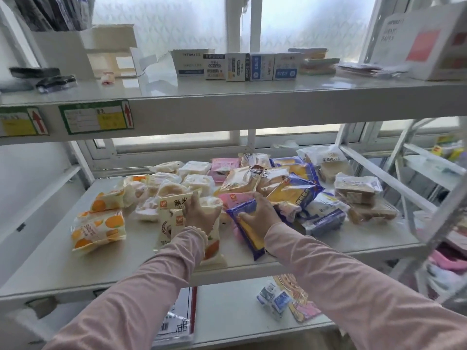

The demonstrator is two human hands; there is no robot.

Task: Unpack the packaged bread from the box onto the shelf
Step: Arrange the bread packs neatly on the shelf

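Hands among crinkly bread packets (293, 190), mid-frame.
Left hand (201, 210) curls its fingers round a glossy cream plastic packet (171, 205); right hand (261, 213) pinches a flat blue-and-yellow packet (249, 236).

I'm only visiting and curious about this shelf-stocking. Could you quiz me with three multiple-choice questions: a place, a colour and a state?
1. The brown-bread packs lie at the middle shelf's: A left end, B centre, C right end.
2. The right-hand pack is: A green, B blue, C red.
3. The left hand is: A open and idle, B gripping a cream pack, C an empty fist.

Answers: 1 C, they sit by the right-side frame. 2 B, the right hand grips blue wrapping round yellow bread. 3 B, its fingers curl over the pack.
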